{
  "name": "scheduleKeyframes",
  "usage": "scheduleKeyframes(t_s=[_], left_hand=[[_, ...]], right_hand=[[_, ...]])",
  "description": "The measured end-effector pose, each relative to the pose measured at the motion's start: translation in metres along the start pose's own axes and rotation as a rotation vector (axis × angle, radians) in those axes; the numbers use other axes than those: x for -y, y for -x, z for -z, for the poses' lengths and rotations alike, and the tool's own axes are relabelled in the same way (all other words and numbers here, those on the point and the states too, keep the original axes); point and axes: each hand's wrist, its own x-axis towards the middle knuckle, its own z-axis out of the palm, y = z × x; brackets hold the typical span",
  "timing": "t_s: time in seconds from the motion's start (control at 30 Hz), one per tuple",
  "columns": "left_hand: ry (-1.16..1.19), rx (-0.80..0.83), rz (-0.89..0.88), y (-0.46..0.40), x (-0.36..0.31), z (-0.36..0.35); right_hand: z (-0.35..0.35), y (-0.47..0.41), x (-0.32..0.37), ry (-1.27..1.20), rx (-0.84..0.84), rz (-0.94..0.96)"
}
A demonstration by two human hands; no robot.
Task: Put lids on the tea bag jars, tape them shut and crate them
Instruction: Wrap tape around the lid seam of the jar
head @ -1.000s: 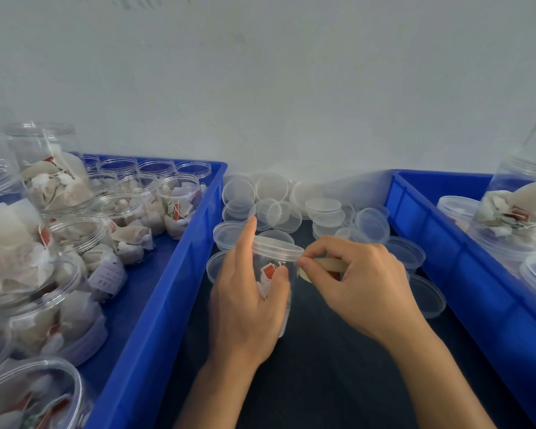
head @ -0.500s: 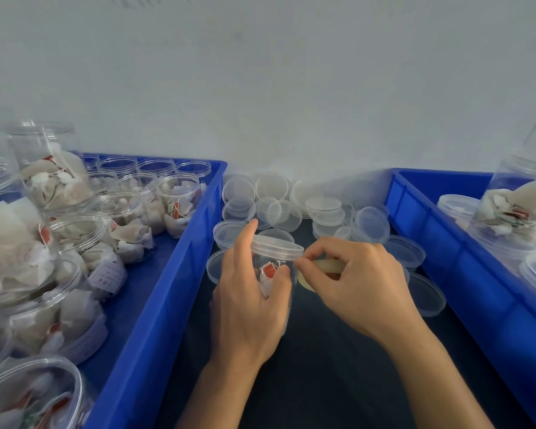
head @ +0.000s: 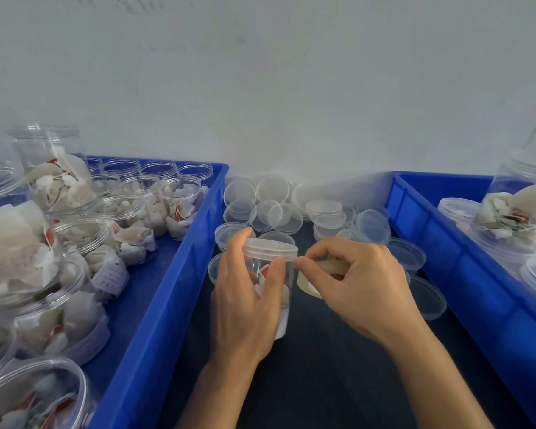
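Lidded jar [head: 268,274] upright on the desk [head: 338,366], gripped by the left hand [head: 245,308] while the right hand [head: 359,286] pinches tape [head: 310,281] at its rim: sealing apparently under way, crating pending; open jars [head: 155,193] fill the left crate [head: 167,292].

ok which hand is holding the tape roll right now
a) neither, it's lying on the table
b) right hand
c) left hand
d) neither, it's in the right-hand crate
b: the right hand has its fingers curled round the tape roll beside the lidded jar, while the left hand grips the jar.
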Motion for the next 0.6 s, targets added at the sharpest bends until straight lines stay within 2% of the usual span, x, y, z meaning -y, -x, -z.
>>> scheduleKeyframes(t_s=[0.6], left_hand=[[-0.024,0.026,-0.021,0.0011,-0.0016,-0.0014]], right_hand=[[-0.0052,0.0006,-0.0002,0.061,-0.031,0.035]])
